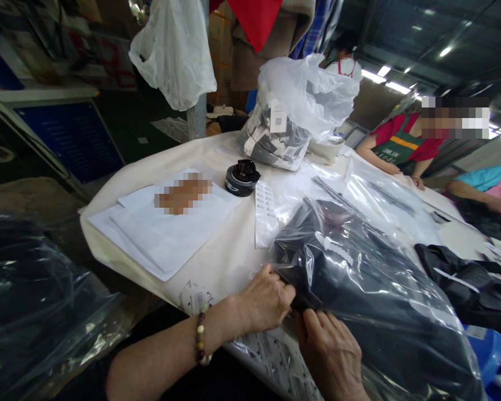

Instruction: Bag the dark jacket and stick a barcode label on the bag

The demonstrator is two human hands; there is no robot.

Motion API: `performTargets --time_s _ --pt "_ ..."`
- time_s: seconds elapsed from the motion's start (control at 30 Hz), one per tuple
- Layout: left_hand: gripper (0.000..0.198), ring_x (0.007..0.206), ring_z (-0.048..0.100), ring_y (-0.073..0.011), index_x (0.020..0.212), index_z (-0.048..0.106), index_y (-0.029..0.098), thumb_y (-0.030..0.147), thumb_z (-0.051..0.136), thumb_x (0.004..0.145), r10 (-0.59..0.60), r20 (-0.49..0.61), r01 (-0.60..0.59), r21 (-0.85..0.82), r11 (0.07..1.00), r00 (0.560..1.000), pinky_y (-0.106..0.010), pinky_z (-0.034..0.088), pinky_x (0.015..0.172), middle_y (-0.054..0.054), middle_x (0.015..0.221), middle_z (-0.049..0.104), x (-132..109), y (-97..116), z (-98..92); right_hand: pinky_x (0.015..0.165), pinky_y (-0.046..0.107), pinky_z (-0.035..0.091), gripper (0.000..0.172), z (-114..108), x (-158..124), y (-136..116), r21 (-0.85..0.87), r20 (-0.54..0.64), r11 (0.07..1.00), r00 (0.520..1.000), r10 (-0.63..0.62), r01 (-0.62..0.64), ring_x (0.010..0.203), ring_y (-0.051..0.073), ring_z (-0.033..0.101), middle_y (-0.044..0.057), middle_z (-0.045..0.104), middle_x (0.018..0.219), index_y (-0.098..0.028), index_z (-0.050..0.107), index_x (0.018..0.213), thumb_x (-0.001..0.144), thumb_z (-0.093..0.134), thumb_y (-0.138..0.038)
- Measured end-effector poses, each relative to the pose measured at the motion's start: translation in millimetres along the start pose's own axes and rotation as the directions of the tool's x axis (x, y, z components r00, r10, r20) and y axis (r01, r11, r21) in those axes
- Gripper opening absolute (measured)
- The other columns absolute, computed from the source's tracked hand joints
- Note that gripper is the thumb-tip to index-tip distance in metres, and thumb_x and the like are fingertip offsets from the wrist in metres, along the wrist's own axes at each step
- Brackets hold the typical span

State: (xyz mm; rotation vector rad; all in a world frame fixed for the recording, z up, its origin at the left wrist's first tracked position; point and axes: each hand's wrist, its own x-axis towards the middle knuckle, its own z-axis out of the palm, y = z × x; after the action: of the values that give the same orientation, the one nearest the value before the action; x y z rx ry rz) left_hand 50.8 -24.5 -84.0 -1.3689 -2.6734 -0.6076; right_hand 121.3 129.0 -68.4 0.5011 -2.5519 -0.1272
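Note:
A clear plastic bag [384,289] with a folded dark garment inside lies across the near right side of the table. My left hand [264,298], a beaded bracelet on its wrist, is closed on the near left edge of this bag. Close beside it, my right hand [328,348] grips the same edge with curled fingers. Dark cloth shows through the film just beyond both hands. A sheet of printed labels [264,214] lies past the bag's left corner.
White papers [150,245] and a round black container [241,181] are on the left of the table [217,245]. A bag of tags [271,131] stands at the back. Dark garments [467,284] and a blue object [488,353] are at right. Two people work beyond; plastic-wrapped goods [37,312] are at left.

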Motion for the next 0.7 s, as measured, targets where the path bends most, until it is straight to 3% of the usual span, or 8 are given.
performTargets --time_s 0.27,0.57,0.7 --pt "0.011 0.063 0.055 -0.0205 0.071 0.049 0.016 0.015 0.056 0.079 0.003 -0.127 0.004 0.054 0.999 0.992 -0.037 0.037 0.070 -0.004 0.067 0.061 0.2 0.0 15.0 0.060 0.029 0.027 0.034 0.2 -6.7 5.8 0.023 0.051 1.000 0.999 -0.017 0.015 0.055 0.015 0.041 -0.001 0.045 0.053 -0.021 0.046 0.059 0.093 0.043 -0.021" --pt "0.011 0.062 0.054 -0.0203 0.071 0.050 0.016 0.014 0.054 0.081 -0.003 -0.151 0.011 0.048 0.999 0.989 -0.038 0.036 0.068 -0.004 0.066 0.060 -0.6 0.3 20.0 0.059 0.027 0.030 0.029 -11.0 -10.9 6.0 0.086 0.089 0.995 0.995 0.033 -0.041 0.053 0.012 0.048 -0.002 0.049 0.055 -0.021 0.048 0.066 0.094 0.039 -0.022" --pt "0.012 0.064 0.053 -0.0204 0.072 0.049 0.017 0.014 0.050 0.084 -0.001 -0.154 0.010 0.056 0.998 0.988 -0.038 0.036 0.070 -0.004 0.067 0.060 -1.1 0.4 23.5 0.060 0.025 0.033 0.021 -9.8 -16.6 6.2 0.067 0.070 0.997 0.997 0.027 -0.032 0.053 0.010 0.050 -0.002 0.051 0.057 -0.017 0.055 0.081 0.094 0.039 -0.021"
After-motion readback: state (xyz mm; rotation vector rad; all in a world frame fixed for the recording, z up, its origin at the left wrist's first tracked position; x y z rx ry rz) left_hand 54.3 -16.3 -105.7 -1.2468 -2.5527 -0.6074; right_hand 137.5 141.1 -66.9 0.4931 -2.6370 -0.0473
